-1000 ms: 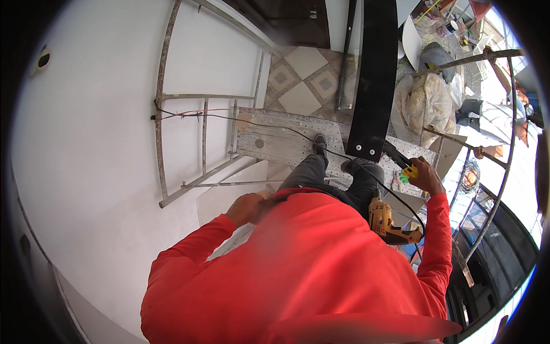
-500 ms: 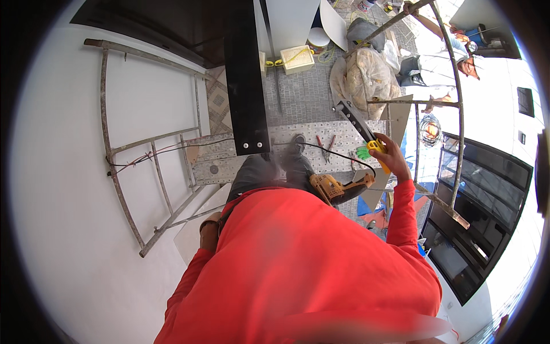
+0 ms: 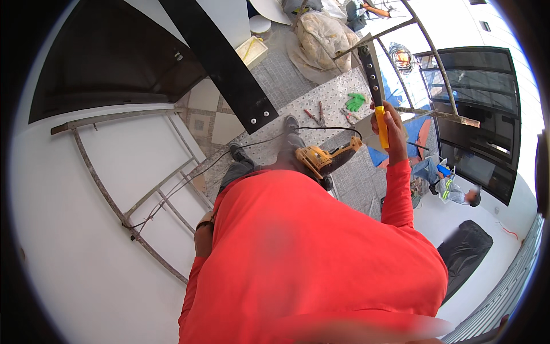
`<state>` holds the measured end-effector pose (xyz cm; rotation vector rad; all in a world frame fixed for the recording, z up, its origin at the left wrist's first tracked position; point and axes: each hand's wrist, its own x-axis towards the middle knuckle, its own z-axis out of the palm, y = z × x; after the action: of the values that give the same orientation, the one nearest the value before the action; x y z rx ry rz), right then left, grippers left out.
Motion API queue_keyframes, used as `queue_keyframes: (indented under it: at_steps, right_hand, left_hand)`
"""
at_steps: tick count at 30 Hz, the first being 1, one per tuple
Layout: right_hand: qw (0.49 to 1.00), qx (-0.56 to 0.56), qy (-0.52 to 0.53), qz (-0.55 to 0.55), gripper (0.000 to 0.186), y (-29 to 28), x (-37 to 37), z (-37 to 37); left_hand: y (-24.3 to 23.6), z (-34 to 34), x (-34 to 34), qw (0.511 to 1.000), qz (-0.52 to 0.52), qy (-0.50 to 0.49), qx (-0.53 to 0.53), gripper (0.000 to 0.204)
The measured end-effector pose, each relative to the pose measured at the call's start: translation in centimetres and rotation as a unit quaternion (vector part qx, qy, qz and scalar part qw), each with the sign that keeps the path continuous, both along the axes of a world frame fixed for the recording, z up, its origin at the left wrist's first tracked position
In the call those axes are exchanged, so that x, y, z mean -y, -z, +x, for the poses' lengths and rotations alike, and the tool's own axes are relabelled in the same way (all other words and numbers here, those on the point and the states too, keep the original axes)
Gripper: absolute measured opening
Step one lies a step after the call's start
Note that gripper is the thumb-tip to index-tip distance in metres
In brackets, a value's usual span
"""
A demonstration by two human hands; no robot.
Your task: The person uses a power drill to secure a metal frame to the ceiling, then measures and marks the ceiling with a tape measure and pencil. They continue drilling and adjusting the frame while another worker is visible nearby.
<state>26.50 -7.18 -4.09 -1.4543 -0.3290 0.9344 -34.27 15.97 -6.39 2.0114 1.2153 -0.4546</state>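
My right hand point(image 3: 391, 133) is closed around the yellow handle of a tool point(image 3: 382, 126), held upright. Its long dark bar carries several round silver spots; I cannot make out its kind. My left hand point(image 3: 205, 236) is down at my left hip, its fingers hidden beside the red shirt. A yellow and black corded power tool point(image 3: 321, 160) is by my right leg. Beyond it, pliers point(image 3: 321, 113) and a green glove point(image 3: 355, 102) lie on the perforated metal platform point(image 3: 286, 129) under my feet. A black beam point(image 3: 229, 69) with two bolts at its end reaches toward me.
Scaffold frames stand at the left point(image 3: 126, 221) and right point(image 3: 438, 69). A cable point(image 3: 258, 140) crosses the platform. Below are a covered bundle point(image 3: 323, 37) and a pale box point(image 3: 250, 53). Another person point(image 3: 452, 188) holding something blue is at the right, near a dark window point(image 3: 481, 114).
My view has turned toward the right. The yellow-handled tool has gone from slanted to nearly upright in my right hand. A person by the right scaffold is out of view; another appears lower right.
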Motion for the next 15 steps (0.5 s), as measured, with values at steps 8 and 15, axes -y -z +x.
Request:
queue_keyframes:
  at_steps: [8, 15]
  right_hand:
    - [0.975, 0.037, 0.159, 0.152, 0.053, -4.4, -2.7, -14.1]
    - [0.968, 0.064, 0.103, 0.219, 0.056, -10.2, -8.1, -20.0]
  left_hand:
    - [-1.8, -5.9, -7.0, 0.998, -0.038, 0.022, 0.039, 0.014]
    - [-13.9, 2.9, -18.2, 0.969, 0.004, -0.017, 0.247, 0.017]
